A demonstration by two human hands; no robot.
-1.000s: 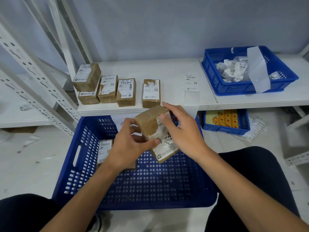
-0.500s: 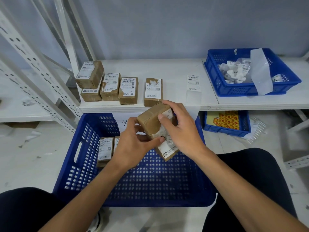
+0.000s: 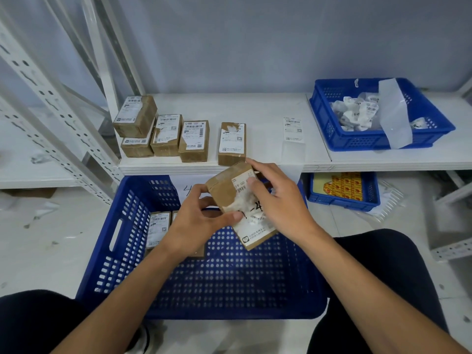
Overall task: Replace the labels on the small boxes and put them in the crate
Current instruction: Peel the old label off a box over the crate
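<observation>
**Both hands on a torn-label box above the crate**

I've got the cardboard box (image 3: 221, 188) held tilted above the big blue crate (image 3: 120, 254), clear of its floor. The left hand (image 3: 194, 224) grips it from the near left side, with the thumb pressed across the scuffed, half-torn label (image 3: 253, 234). The right hand (image 3: 279, 200) clasps the far right edge, its thumb down on the label's upper part. Both hands cover much of the box's face, so I can't tell how much label remains beneath them.

Down in the crate, near its left wall, a labelled box (image 3: 158, 228) lies flat. A second box (image 3: 175, 216) lies just beside it, mostly hidden behind the left wrist.

On the white shelf (image 3: 255, 111) behind the crate sit five more boxes (image 3: 194, 140), one stacked on another at the left end. Further right lies a loose label (image 3: 293, 129). Next comes a small blue basket (image 3: 357, 143) holding crumpled peeled labels (image 3: 353, 114), with a backing strip (image 3: 395, 118) draped over its front rim. Under the shelf sits a blue tray (image 3: 342, 202) with a yellow-and-red sheet (image 3: 342, 186).
</observation>
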